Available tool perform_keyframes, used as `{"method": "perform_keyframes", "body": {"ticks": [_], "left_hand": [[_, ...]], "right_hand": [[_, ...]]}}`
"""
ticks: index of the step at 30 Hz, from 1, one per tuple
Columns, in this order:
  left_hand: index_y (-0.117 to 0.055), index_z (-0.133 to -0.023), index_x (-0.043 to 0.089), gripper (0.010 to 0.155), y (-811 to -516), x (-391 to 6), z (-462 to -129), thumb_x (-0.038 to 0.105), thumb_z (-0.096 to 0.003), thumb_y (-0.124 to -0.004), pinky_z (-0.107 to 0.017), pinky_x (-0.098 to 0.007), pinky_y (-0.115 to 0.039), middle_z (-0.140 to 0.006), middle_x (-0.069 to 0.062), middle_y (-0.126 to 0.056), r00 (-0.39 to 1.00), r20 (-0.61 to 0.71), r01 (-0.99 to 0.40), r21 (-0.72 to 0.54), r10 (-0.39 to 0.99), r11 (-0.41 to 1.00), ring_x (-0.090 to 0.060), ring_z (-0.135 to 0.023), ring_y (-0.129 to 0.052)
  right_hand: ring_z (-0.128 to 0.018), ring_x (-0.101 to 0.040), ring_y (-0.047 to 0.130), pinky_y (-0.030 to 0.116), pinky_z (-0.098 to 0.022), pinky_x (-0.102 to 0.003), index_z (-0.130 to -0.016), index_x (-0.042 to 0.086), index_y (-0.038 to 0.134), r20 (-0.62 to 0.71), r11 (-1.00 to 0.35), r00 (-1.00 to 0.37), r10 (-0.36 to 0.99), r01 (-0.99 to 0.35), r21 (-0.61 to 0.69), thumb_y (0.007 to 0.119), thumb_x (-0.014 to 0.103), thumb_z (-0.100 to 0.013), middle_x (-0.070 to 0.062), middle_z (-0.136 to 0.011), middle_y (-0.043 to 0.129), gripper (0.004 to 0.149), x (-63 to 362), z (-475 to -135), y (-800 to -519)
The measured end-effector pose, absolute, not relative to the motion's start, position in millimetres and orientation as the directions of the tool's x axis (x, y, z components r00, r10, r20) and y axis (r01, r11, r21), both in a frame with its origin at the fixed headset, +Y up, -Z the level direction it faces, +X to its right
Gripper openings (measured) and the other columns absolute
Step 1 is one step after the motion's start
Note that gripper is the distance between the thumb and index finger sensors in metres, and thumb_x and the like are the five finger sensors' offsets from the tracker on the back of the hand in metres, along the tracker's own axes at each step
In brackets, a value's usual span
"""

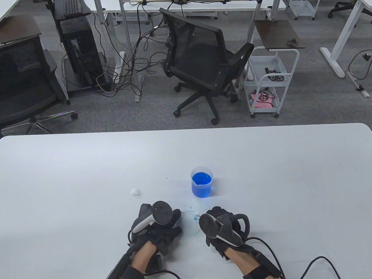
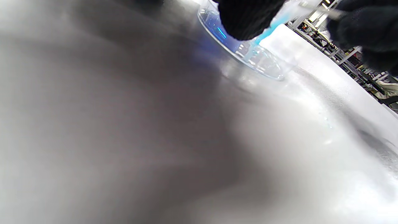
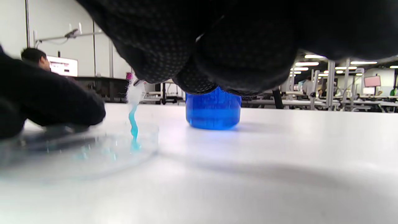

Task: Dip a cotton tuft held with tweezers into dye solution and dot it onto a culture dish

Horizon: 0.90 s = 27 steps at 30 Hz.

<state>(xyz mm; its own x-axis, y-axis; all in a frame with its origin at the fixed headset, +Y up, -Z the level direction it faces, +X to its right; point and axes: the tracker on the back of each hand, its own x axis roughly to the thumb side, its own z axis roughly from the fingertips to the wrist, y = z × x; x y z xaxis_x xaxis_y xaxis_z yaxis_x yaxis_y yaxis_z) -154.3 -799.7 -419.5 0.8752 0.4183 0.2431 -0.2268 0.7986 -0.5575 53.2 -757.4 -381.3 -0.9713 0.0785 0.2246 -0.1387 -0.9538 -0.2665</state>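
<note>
Below my right hand (image 1: 222, 228) the tuft (image 3: 134, 107) hangs nearly straight down, white at the top and blue toward its tip, and that tip meets the floor of the dish (image 1: 189, 227). So the axis I care about is vertical: the next dot means lifting and setting down again, not sliding. I judge the fingers pinch the tweezers (image 2: 326, 11), only a blurred metal glint in the left wrist view. My left hand (image 1: 157, 227) rests its fingers on the dish's left edge; I cannot tell whether they curl or lie flat. Beyond the dish, just up-table and a little right, stands the beaker (image 1: 202, 181) of dye, nearer my right hand. A spare white tuft (image 1: 135, 191) lies off to the left.
</note>
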Motion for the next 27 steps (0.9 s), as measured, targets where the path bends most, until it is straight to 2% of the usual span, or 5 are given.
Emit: {"method": "perform_keyframes", "body": {"ticks": [6, 11, 16, 20, 27], "left_hand": [[-0.029, -0.116, 0.023, 0.067, -799.6, -154.4, -419.5, 0.038, -0.0635, -0.068, -0.065, -0.078, -0.018, -0.121, -0.028, -0.015, 0.876, 0.243, -0.226, -0.558, 0.418, 0.799, -0.057, -0.103, -0.013], [-0.029, -0.116, 0.023, 0.067, -799.6, -154.4, -419.5, 0.038, -0.0635, -0.068, -0.065, -0.078, -0.018, -0.121, -0.028, -0.015, 0.876, 0.243, -0.226, -0.558, 0.418, 0.799, -0.057, -0.103, -0.013], [-0.029, -0.116, 0.023, 0.067, -799.6, -154.7, -419.1, 0.038, -0.0635, -0.068, -0.065, -0.077, -0.018, -0.121, -0.028, -0.015, 0.877, 0.239, -0.228, -0.558, 0.417, 0.798, -0.056, -0.103, -0.013], [-0.029, -0.116, 0.023, 0.067, -799.4, -154.9, -419.3, 0.038, -0.0635, -0.068, -0.065, -0.077, -0.018, -0.121, -0.028, -0.015, 0.877, 0.238, -0.228, -0.559, 0.417, 0.798, -0.056, -0.103, -0.013], [-0.029, -0.116, 0.023, 0.067, -799.4, -154.8, -419.3, 0.038, -0.0635, -0.068, -0.065, -0.077, -0.018, -0.121, -0.028, -0.015, 0.877, 0.239, -0.227, -0.559, 0.417, 0.798, -0.056, -0.103, -0.013]], "right_hand": [[-0.024, -0.016, 0.1, 0.092, -0.012, -0.034, -0.057, 0.003, 0.102, 0.236, -0.94, -0.966, 0.109, -0.177, -0.292, 0.091, 0.029, -0.028, -0.023, -0.06, 0.101, 0.041, 57.7, -369.2, -745.5], [-0.025, -0.016, 0.1, 0.092, -0.012, -0.034, -0.056, 0.003, 0.103, 0.254, -0.971, -0.966, 0.042, -0.099, -0.217, 0.091, 0.029, -0.028, -0.023, -0.06, 0.101, 0.041, 49.4, -372.2, -770.8], [-0.025, -0.016, 0.1, 0.092, -0.012, -0.034, -0.056, 0.003, 0.103, 0.26, -0.978, -0.965, 0.021, -0.074, -0.194, 0.091, 0.029, -0.028, -0.023, -0.06, 0.101, 0.041, 46.4, -373.9, -778.4], [-0.024, -0.016, 0.1, 0.092, -0.012, -0.034, -0.056, 0.003, 0.103, 0.259, -0.975, -0.965, 0.037, -0.092, -0.203, 0.091, 0.029, -0.028, -0.023, -0.059, 0.101, 0.04, 47.8, -372.9, -773.9], [-0.024, -0.016, 0.1, 0.092, -0.012, -0.034, -0.057, 0.003, 0.102, 0.264, -0.943, -0.958, 0.11, -0.184, -0.276, 0.091, 0.029, -0.028, -0.023, -0.06, 0.101, 0.041, 54.0, -362.6, -747.0]]}}
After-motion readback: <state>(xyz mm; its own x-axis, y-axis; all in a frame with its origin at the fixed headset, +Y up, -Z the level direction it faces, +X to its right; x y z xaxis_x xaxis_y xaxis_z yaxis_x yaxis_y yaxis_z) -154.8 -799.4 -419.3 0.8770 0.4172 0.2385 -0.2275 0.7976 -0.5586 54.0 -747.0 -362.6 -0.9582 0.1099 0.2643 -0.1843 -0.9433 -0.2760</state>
